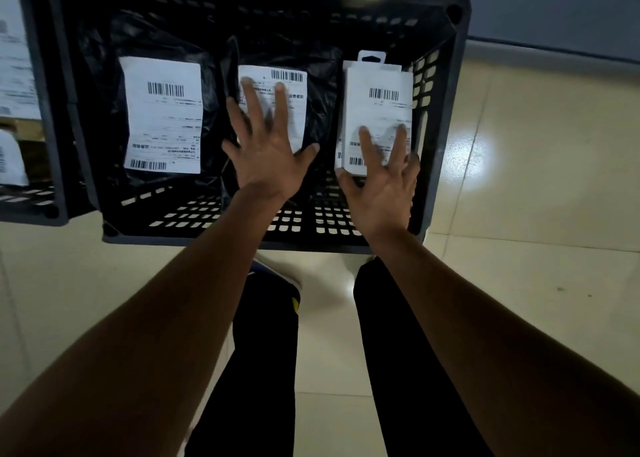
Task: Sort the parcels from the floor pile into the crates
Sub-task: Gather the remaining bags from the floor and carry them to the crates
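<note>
A black slotted crate (446, 117) stands on the floor in front of me. Inside it lie three parcels side by side: a black bag with a white label (162, 113) at the left, a second black labelled bag (294, 86) in the middle, and a white boxed parcel (381, 93) at the right. My left hand (266, 151) is spread over the middle bag's label, fingers straight. Over the near end of the white box my right hand (384, 179) is spread too, thumb at the box's near corner. Both hands are blurred and hold nothing.
A second dark crate (41, 117) with white-labelled parcels stands at the left, touching the first. The floor is glossy cream tile. My legs in dark trousers are below, close to the crate's near wall. A dark wall runs along the back right.
</note>
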`<state>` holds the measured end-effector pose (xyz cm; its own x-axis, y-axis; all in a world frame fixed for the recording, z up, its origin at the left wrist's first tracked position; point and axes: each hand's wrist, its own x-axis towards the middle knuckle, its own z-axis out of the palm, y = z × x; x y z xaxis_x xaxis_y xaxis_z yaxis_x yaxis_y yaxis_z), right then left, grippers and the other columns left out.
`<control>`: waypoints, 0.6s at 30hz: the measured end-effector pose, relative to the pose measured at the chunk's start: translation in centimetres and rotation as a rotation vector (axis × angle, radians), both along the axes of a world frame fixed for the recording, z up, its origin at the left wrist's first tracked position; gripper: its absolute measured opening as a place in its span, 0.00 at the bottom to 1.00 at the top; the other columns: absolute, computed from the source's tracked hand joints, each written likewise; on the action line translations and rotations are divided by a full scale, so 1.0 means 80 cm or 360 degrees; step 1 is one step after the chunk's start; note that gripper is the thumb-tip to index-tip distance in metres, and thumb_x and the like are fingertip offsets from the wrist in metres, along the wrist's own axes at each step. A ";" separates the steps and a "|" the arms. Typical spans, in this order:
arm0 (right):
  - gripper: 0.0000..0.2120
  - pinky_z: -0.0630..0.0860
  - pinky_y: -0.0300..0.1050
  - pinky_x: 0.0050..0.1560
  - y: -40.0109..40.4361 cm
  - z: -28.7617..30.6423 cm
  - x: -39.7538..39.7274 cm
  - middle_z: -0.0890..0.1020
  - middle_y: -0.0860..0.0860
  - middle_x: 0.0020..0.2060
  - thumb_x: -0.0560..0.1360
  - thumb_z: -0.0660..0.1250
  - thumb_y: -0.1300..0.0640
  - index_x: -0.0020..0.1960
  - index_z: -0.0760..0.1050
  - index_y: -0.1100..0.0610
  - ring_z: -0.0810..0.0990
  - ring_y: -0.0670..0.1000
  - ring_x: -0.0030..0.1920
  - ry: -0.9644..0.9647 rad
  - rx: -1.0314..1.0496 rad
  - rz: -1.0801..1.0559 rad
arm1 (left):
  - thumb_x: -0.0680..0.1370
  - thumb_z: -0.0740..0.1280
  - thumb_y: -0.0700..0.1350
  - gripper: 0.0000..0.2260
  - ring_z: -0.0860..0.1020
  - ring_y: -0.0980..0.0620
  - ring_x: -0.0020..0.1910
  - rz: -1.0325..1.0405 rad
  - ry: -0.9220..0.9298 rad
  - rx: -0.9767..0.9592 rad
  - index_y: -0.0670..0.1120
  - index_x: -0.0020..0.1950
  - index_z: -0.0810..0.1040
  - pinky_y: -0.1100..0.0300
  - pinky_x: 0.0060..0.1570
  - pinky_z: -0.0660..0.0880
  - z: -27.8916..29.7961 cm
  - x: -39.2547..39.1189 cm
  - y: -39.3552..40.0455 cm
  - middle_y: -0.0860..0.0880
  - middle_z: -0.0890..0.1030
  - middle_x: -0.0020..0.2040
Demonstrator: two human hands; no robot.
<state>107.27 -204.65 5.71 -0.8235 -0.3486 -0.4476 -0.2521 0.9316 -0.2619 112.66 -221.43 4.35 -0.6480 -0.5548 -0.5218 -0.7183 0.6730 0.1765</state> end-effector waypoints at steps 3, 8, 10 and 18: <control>0.35 0.66 0.67 0.71 -0.012 -0.006 -0.011 0.47 0.57 0.82 0.78 0.67 0.40 0.81 0.56 0.42 0.54 0.69 0.77 0.0000 0.0072 0.0042 | 0.78 0.60 0.69 0.43 0.39 0.33 0.81 -0.0055 0.0078 -0.0022 0.53 0.84 0.42 0.25 0.70 0.55 0.009 0.015 0.008 0.40 0.39 0.83; 0.38 0.65 0.66 0.73 -0.017 -0.015 -0.021 0.41 0.56 0.82 0.79 0.67 0.46 0.82 0.49 0.42 0.50 0.68 0.79 -0.0105 0.0180 0.0147 | 0.80 0.61 0.58 0.31 0.53 0.38 0.81 -0.0376 0.0269 -0.0138 0.49 0.81 0.60 0.32 0.71 0.61 0.023 0.058 0.022 0.40 0.55 0.82; 0.39 0.61 0.66 0.76 -0.015 -0.016 -0.020 0.38 0.56 0.81 0.80 0.66 0.50 0.82 0.46 0.44 0.45 0.68 0.80 -0.0163 0.0207 0.0185 | 0.80 0.63 0.57 0.30 0.53 0.39 0.81 -0.0521 0.0213 -0.0064 0.48 0.80 0.63 0.34 0.71 0.61 0.017 0.070 0.022 0.40 0.56 0.82; 0.46 0.41 0.63 0.80 -0.008 -0.016 -0.013 0.35 0.54 0.81 0.76 0.64 0.60 0.83 0.38 0.49 0.32 0.60 0.80 -0.0268 0.0259 0.0418 | 0.81 0.64 0.57 0.38 0.38 0.41 0.82 -0.0557 -0.0007 0.0065 0.49 0.84 0.46 0.36 0.78 0.50 0.013 0.050 0.014 0.41 0.39 0.83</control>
